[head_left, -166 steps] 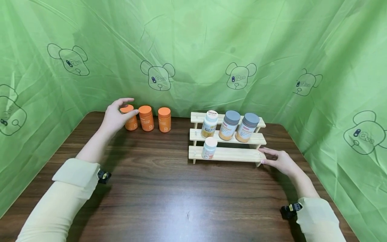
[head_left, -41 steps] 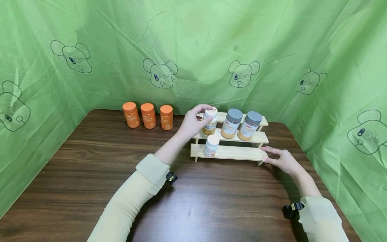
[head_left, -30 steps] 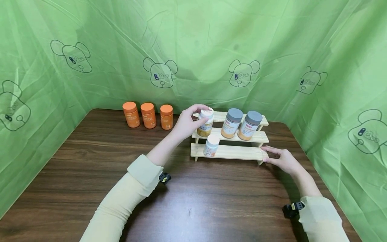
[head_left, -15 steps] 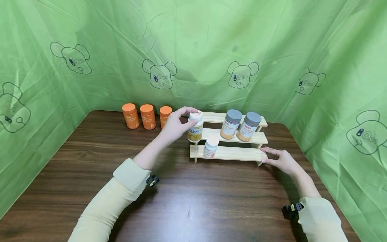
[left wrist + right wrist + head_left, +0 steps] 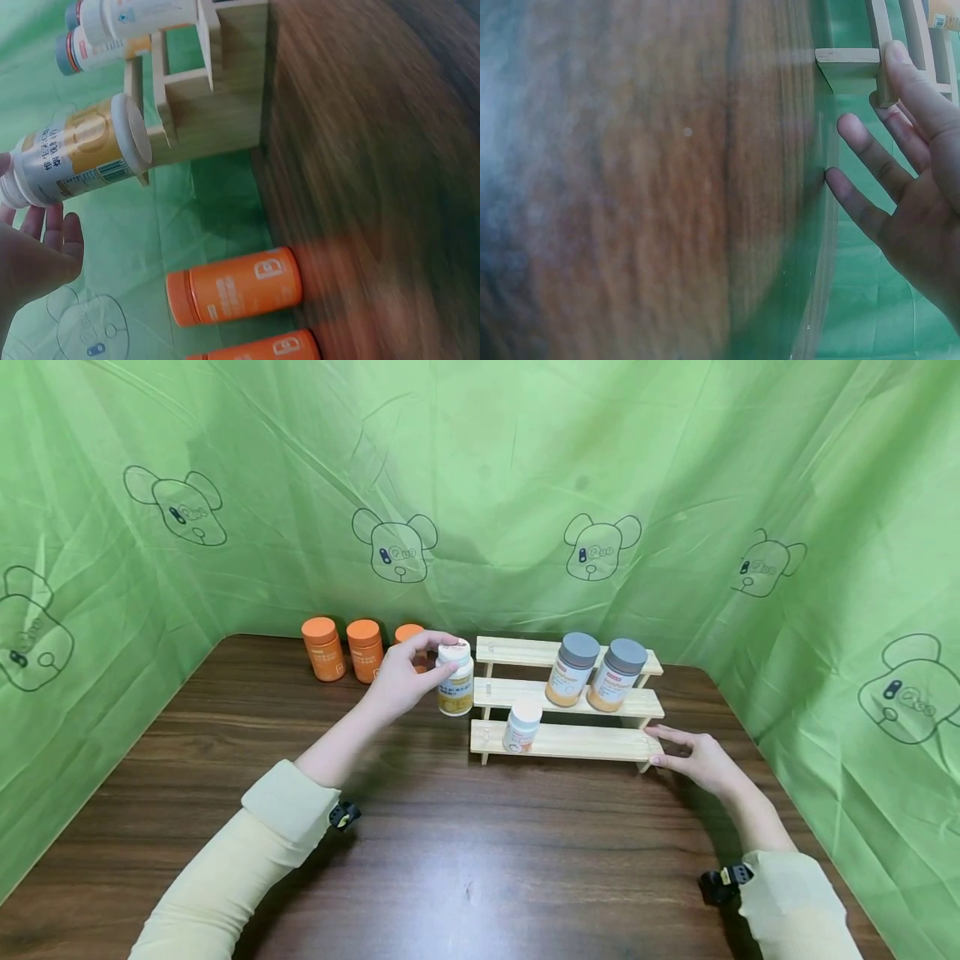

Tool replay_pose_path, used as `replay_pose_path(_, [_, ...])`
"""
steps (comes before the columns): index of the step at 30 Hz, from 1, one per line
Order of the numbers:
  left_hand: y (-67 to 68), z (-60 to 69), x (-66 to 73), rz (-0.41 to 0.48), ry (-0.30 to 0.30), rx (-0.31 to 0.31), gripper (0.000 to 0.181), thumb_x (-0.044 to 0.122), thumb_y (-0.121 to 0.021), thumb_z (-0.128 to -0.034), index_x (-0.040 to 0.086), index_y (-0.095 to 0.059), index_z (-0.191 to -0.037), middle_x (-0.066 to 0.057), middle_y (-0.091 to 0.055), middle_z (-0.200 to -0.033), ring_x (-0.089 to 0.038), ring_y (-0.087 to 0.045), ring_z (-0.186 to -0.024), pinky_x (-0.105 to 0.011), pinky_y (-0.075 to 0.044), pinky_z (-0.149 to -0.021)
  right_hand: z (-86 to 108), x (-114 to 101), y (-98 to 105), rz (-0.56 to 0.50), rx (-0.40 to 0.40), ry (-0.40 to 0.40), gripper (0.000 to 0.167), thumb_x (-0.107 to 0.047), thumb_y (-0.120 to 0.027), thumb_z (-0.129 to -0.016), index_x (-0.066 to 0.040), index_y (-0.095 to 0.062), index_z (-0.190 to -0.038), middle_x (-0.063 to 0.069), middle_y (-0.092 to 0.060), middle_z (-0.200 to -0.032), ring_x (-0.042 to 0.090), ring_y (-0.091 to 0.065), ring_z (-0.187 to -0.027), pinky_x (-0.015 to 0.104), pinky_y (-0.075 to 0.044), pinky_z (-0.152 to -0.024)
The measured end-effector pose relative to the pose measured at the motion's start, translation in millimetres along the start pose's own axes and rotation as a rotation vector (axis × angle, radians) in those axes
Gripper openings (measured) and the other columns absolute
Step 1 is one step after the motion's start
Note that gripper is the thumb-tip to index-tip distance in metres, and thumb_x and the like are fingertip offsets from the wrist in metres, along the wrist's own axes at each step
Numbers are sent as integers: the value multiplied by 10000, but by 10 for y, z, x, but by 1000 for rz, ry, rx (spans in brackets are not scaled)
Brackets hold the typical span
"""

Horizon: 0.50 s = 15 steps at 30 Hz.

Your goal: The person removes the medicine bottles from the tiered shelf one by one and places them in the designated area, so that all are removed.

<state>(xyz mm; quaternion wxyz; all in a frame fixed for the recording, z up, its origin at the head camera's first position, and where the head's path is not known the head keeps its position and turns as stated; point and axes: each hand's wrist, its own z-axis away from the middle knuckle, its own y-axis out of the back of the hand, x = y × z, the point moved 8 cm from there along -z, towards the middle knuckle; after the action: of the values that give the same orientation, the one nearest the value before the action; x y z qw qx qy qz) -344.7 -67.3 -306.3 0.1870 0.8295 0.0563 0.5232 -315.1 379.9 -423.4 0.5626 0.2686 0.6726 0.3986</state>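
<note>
My left hand (image 5: 396, 682) grips a white supplement bottle (image 5: 456, 687) with a gold label by its cap end. The bottle hangs upright just left of the wooden three-tier display rack (image 5: 592, 741); in the left wrist view its base shows above the table. At the rack's lower right end, my right hand (image 5: 699, 762) pinches the bottom shelf's end, thumb in front. Two grey-capped bottles, the left one (image 5: 572, 670) and the right one (image 5: 617, 675), stand on the middle shelf. A small white bottle (image 5: 522, 727) stands at the left of the bottom shelf.
Three orange bottles stand in a row at the back left: a left one (image 5: 324, 650), a middle one (image 5: 365, 652) and a right one (image 5: 408, 632), partly hidden by my left hand. A green curtain (image 5: 480, 485) surrounds the dark wooden table (image 5: 465, 860).
My left hand went from the orange bottles to the rack, took the gold-labelled bottle off the middle shelf and carried it left, past the rack's edge. My right hand stays at the rack.
</note>
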Motion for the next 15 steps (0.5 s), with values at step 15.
replay_pose_path(15, [260, 65, -499, -123, 26, 41, 312, 287, -698, -861, 212, -629, -1156, -12, -631, -1079, -170, -526, -813, -312, -462, -677, 5, 13, 8, 15, 18, 3, 543, -368, -719, -823, -190, -576, -1315, 172, -525, -1342, 284, -542, -1131, 340, -443, -880])
